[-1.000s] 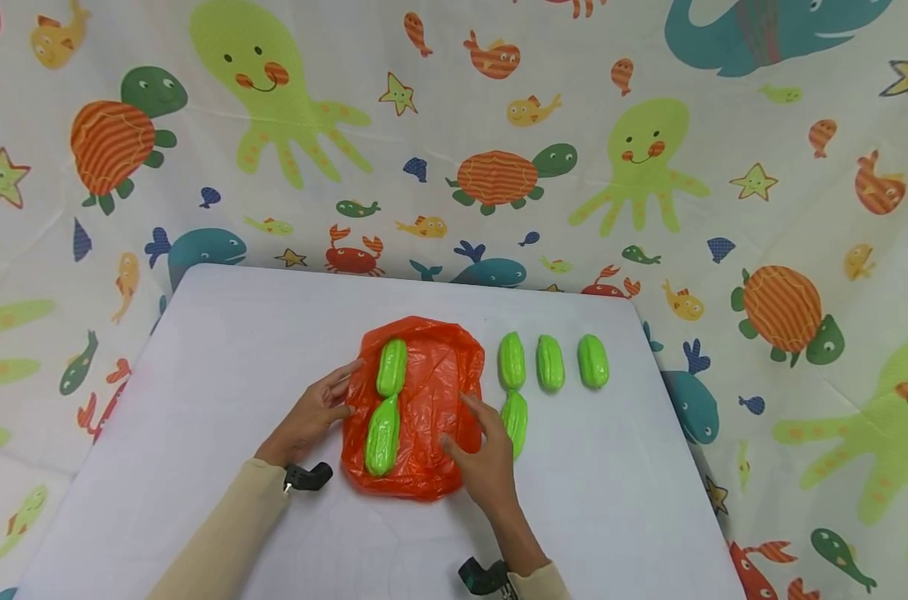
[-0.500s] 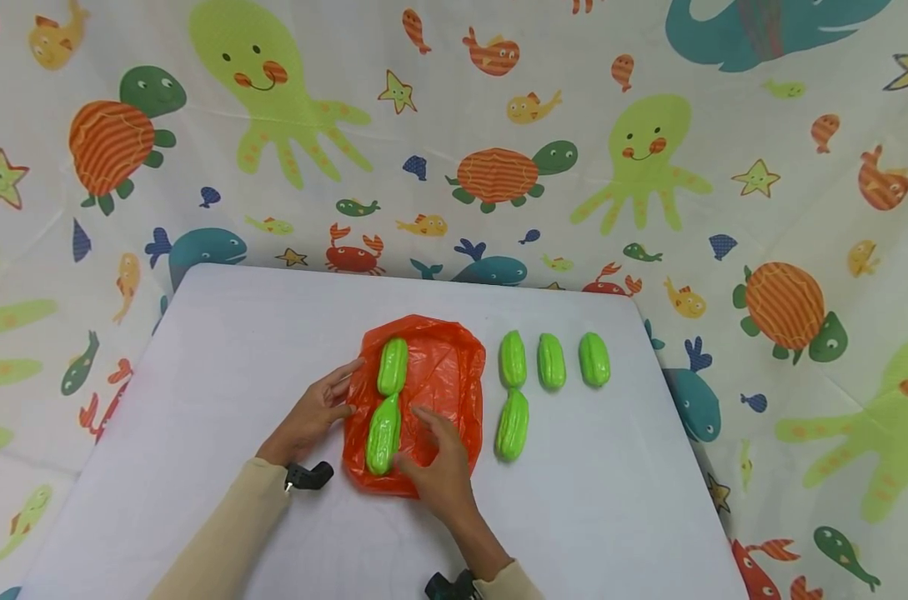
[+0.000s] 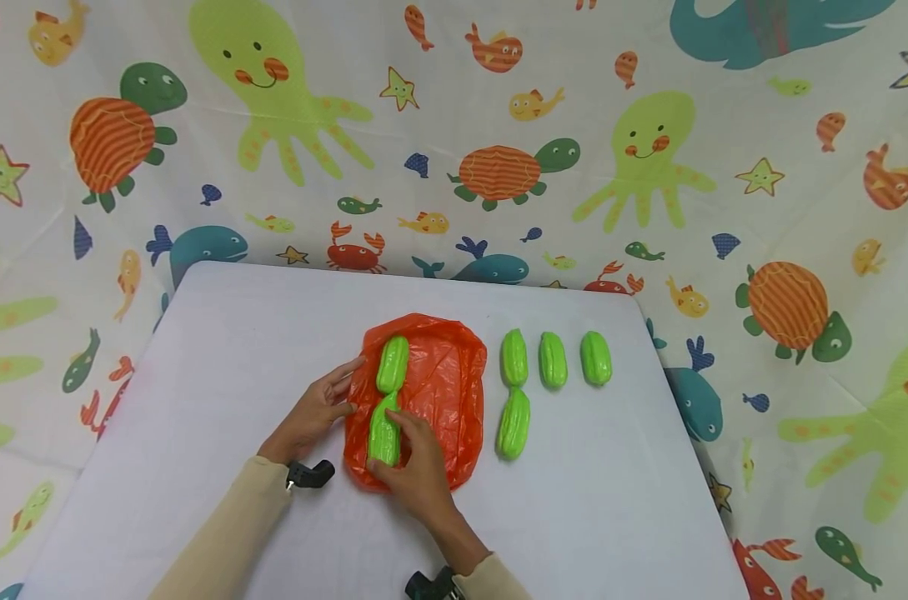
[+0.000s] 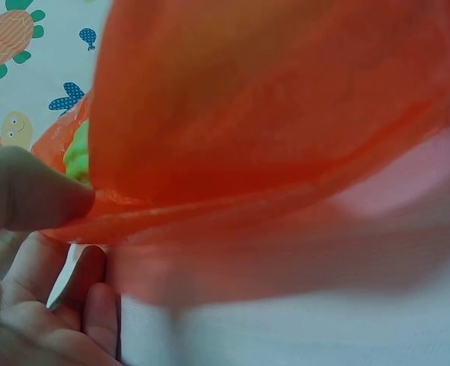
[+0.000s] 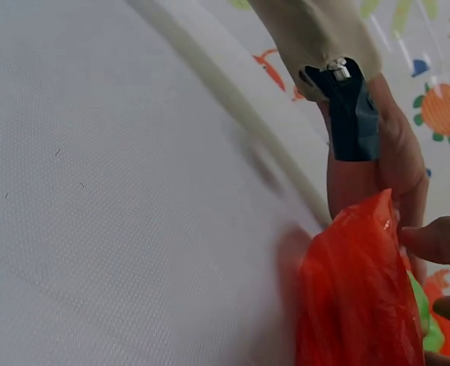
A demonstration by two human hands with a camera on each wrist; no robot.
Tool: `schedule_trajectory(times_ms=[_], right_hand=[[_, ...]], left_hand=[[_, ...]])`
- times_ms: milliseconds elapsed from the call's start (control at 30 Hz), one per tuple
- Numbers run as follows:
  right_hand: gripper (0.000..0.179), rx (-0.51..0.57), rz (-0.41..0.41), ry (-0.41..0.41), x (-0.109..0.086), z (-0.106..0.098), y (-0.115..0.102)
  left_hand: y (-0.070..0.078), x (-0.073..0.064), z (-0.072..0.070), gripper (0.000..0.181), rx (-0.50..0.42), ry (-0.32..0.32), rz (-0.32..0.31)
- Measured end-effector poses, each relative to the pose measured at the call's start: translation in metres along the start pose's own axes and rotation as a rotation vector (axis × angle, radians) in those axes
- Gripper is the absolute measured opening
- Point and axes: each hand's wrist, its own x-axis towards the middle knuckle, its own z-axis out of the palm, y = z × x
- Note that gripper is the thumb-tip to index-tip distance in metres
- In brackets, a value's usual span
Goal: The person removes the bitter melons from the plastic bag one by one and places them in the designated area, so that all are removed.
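A red plastic bag (image 3: 446,392) lies on the white table with two ridged, glossy green toy vegetables end to end along its left side. My left hand (image 3: 311,421) pinches the bag's left edge; in the left wrist view its thumb (image 4: 34,191) lies over the red plastic, fingers below. My right hand (image 3: 418,475) holds the lower green toy vegetable (image 3: 382,437) between thumb and fingers, partly covering it. The upper green toy vegetable (image 3: 393,364) sits just beyond. In the right wrist view the bag (image 5: 358,290) partly hides the toy.
Right of the bag, several more green toy vegetables lie on the table: two end to end, the nearer one (image 3: 514,425) closest to the bag, then two singles, the farthest (image 3: 596,358) at the right. A printed sea-animal cloth (image 3: 423,125) hangs behind the table.
My right hand has moved left across the bag from its right side to the lower green toy vegetable and taken hold of it. The left hand has stayed at the bag's edge.
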Motion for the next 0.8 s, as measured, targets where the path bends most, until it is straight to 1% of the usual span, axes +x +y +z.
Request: schedule_trajectory(times_ms=[233,467,700,800], right_hand=[[0.074,0.036,0.030,-0.009,0.000,-0.001,-0.001],[0.073,0.090,0.021,-0.009,-0.001,-0.003,0.000],[0.072,0.135,0.033,-0.007,-0.005,-0.009,-0.001],[0.072,0.147,0.020,0.001,-0.007,-0.012,0.001]], left_hand=[[0.000,0.000,0.001,0.084,-0.003,0.005,0.007],[0.001,0.000,0.002,0.084,-0.011,0.003,-0.002],[0.000,0.001,0.001,0.085,-0.018,0.001,0.003],[-0.001,0.001,0.001,0.085,-0.014,0.001,0.003]])
